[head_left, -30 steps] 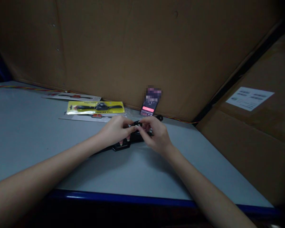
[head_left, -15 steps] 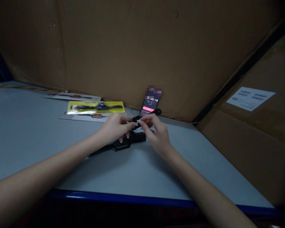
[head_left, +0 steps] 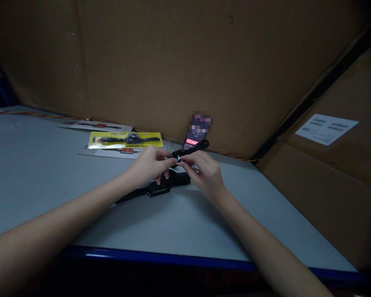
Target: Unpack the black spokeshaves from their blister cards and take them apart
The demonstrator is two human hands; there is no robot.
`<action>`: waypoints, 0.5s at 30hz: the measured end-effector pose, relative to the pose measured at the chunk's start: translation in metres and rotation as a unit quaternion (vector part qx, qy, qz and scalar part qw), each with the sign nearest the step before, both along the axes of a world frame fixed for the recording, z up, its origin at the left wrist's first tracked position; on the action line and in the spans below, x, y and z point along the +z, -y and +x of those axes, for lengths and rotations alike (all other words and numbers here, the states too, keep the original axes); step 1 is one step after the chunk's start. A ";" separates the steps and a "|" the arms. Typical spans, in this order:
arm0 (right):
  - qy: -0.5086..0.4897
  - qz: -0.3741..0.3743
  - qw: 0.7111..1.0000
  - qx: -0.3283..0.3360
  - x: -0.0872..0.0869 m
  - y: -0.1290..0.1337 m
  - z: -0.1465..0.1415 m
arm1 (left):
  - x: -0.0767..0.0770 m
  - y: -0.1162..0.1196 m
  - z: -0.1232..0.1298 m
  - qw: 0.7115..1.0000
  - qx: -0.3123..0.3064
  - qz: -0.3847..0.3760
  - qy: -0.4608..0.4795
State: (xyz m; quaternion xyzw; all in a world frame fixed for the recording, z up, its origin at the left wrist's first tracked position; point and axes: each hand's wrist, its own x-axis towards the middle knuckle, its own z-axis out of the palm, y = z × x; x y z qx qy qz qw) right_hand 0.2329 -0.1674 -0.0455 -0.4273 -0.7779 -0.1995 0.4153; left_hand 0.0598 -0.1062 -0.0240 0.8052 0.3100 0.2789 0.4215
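Observation:
My left hand is closed around a black spokeshave, whose handle points up to the right past my fingers. The fingertips of my right hand pinch a small shiny metal piece against the spokeshave's middle; its exact kind is too small to tell. Directly below my left fingers, a second black spokeshave lies on the grey tabletop. My left hand partly covers it.
A spokeshave in a yellow blister pack lies at the back left among printed cards. Behind my hands a phone leans against the cardboard wall. A labelled cardboard panel stands at right; a blue edge runs along the front.
My right fingers have shifted slightly and turned at the small piece, which now shows shiny metal. The spokeshave handle in my left hand has dipped a little. The one on the table stays put.

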 end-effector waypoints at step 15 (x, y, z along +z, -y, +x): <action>0.048 -0.024 0.992 -0.113 0.010 0.008 -0.018 | 0.001 0.006 -0.004 0.952 0.028 0.304 -0.027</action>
